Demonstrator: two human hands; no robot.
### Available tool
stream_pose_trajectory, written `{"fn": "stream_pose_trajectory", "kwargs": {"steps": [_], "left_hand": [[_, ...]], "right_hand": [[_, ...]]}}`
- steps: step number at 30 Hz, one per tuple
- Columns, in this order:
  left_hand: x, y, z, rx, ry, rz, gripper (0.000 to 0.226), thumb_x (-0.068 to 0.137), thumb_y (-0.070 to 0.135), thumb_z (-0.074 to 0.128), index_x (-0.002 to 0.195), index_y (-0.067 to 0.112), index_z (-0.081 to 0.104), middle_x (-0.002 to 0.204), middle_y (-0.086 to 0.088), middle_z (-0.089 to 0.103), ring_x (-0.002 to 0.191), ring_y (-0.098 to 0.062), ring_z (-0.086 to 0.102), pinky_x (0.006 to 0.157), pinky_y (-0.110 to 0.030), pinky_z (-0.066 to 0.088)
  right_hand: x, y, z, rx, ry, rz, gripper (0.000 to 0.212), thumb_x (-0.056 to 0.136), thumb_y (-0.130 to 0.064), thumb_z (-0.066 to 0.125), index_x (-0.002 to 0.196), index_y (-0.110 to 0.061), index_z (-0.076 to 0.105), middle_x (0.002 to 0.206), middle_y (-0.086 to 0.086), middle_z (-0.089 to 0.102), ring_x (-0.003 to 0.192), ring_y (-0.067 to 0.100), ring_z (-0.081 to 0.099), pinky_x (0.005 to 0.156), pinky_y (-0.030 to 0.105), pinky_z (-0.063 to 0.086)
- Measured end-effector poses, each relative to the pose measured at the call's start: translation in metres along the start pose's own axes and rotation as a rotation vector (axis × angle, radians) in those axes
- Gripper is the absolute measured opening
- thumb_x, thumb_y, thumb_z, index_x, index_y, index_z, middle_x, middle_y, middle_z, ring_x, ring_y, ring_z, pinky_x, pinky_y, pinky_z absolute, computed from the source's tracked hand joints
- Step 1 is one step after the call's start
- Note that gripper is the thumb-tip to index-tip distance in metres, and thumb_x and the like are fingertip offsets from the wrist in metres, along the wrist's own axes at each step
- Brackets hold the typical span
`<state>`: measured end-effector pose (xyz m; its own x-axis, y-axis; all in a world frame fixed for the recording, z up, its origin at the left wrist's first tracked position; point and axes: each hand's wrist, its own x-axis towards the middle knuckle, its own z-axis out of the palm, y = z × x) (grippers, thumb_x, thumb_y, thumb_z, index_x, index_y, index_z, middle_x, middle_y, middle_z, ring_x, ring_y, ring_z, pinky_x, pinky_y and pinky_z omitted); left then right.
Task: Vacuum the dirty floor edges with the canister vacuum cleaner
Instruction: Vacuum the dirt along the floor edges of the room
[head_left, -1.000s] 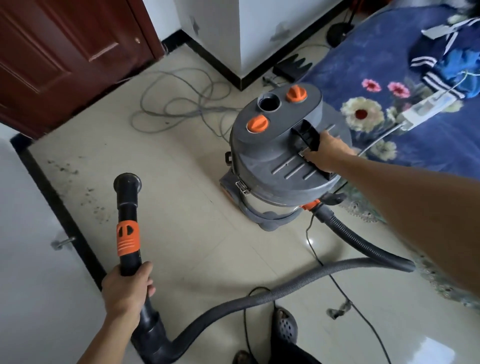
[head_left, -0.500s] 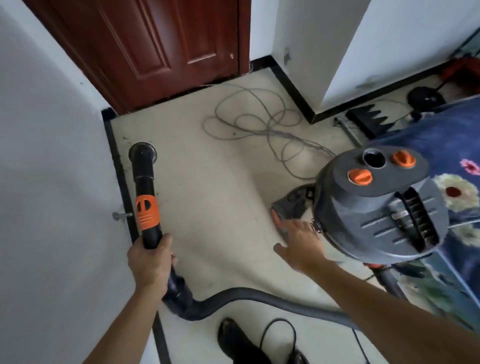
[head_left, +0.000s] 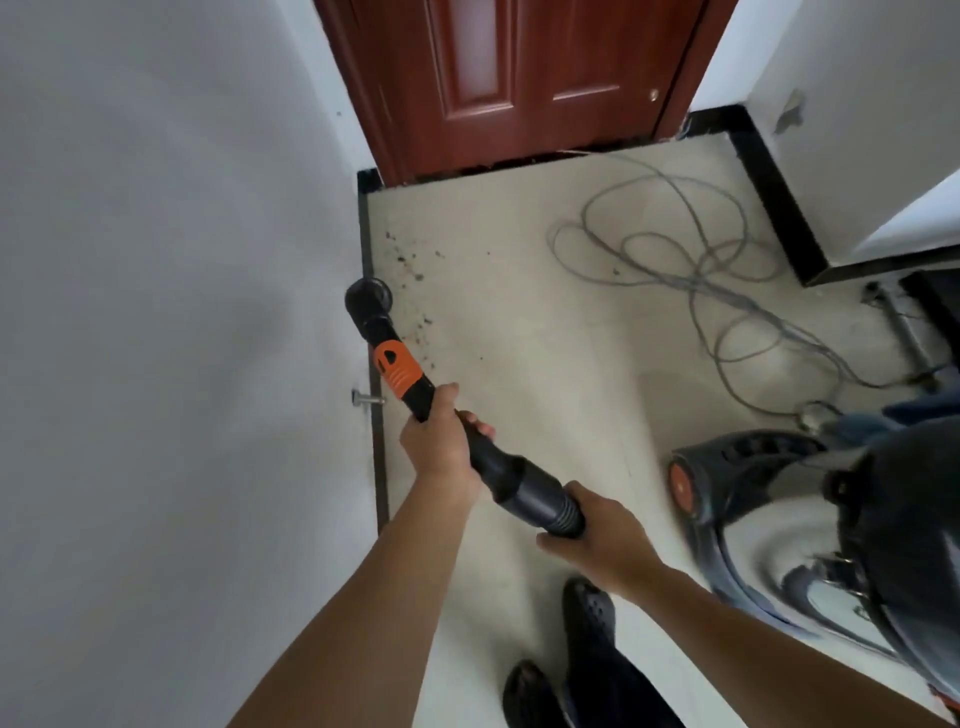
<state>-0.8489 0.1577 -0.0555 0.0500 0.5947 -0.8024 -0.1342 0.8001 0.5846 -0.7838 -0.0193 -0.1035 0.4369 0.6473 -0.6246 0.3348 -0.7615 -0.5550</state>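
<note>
Both hands are clamped on the vacuum wand, left hand forward and right hand at the cuff, likely to steer its nozzle along the baseboard toward dirt specks at 12 o'clock, with the canister at 3 o'clock.

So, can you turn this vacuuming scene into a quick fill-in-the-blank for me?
1. The left hand grips the vacuum wand just behind its ____ collar, the right hand nearer the hose end.
2. The dirt specks lie along the baseboard near the closed ____.
3. The coiled cable on the floor is ____.
Missing words: orange; door; grey.
</note>
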Motion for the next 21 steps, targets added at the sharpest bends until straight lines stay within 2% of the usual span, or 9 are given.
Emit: {"fn": "stream_pose_trajectory", "kwargs": {"steps": [4, 7, 9, 11, 15, 18, 21], "left_hand": [[0.054, -0.012, 0.001, 0.109, -0.085, -0.237, 0.022, 0.086, 0.018, 0.068, 0.097, 0.006, 0.052, 0.067, -0.009, 0.059, 0.062, -0.022, 0.061, 0.067, -0.038, 0.054], [0.103, -0.028, 0.002, 0.339, -0.110, -0.342, 0.036, 0.086, 0.022, 0.069, 0.113, 0.006, 0.053, 0.097, -0.016, 0.069, 0.088, -0.029, 0.068, 0.071, -0.039, 0.054], [0.137, -0.044, 0.002, 0.386, -0.083, -0.399, 0.040, 0.086, 0.019, 0.070, 0.118, 0.003, 0.052, 0.108, -0.018, 0.066, 0.091, -0.034, 0.066, 0.067, -0.041, 0.056], [0.168, -0.063, 0.001, 0.363, -0.063, -0.467, 0.036, 0.087, 0.017, 0.070, 0.114, 0.001, 0.052, 0.110, -0.020, 0.065, 0.091, -0.035, 0.066, 0.065, -0.042, 0.056], [0.245, -0.105, -0.010, 0.295, 0.003, -0.559, 0.037, 0.087, 0.020, 0.070, 0.113, 0.001, 0.050, 0.114, -0.021, 0.062, 0.087, -0.036, 0.064, 0.061, -0.041, 0.055], [0.310, -0.126, -0.024, 0.282, 0.053, -0.606, 0.032, 0.090, 0.022, 0.066, 0.110, 0.003, 0.049, 0.110, -0.019, 0.059, 0.085, -0.034, 0.060, 0.053, -0.036, 0.055], [0.367, -0.139, -0.033, 0.308, 0.081, -0.619, 0.024, 0.092, 0.021, 0.064, 0.100, 0.004, 0.049, 0.107, -0.019, 0.058, 0.088, -0.033, 0.058, 0.057, -0.037, 0.053]], "right_hand": [[0.045, 0.017, -0.015, -0.222, -0.058, 0.012, 0.025, 0.072, -0.032, 0.067, 0.092, -0.027, 0.052, 0.076, -0.007, 0.059, 0.071, 0.016, 0.056, 0.056, 0.029, 0.038], [0.088, 0.046, -0.019, -0.275, -0.022, 0.066, 0.024, 0.071, -0.030, 0.066, 0.090, -0.031, 0.052, 0.078, -0.007, 0.063, 0.074, 0.016, 0.059, 0.058, 0.028, 0.037], [0.118, 0.064, -0.019, -0.416, -0.002, 0.049, 0.024, 0.072, -0.033, 0.065, 0.092, -0.033, 0.051, 0.080, -0.009, 0.062, 0.074, 0.015, 0.058, 0.063, 0.030, 0.036], [0.150, 0.078, -0.014, -0.532, 0.010, 0.007, 0.023, 0.075, -0.034, 0.064, 0.095, -0.031, 0.053, 0.079, -0.011, 0.058, 0.074, 0.014, 0.054, 0.068, 0.031, 0.036], [0.225, 0.103, 0.022, -0.680, -0.085, -0.035, 0.029, 0.080, -0.034, 0.063, 0.106, -0.028, 0.052, 0.092, -0.008, 0.062, 0.090, 0.020, 0.061, 0.071, 0.031, 0.040], [0.277, 0.117, 0.070, -0.703, -0.115, -0.105, 0.048, 0.078, -0.032, 0.063, 0.123, -0.028, 0.046, 0.100, -0.005, 0.065, 0.092, 0.022, 0.062, 0.076, 0.033, 0.042], [0.318, 0.119, 0.118, -0.644, -0.175, -0.205, 0.079, 0.077, -0.040, 0.068, 0.144, -0.030, 0.029, 0.112, -0.001, 0.062, 0.101, 0.024, 0.060, 0.087, 0.037, 0.042]]}}
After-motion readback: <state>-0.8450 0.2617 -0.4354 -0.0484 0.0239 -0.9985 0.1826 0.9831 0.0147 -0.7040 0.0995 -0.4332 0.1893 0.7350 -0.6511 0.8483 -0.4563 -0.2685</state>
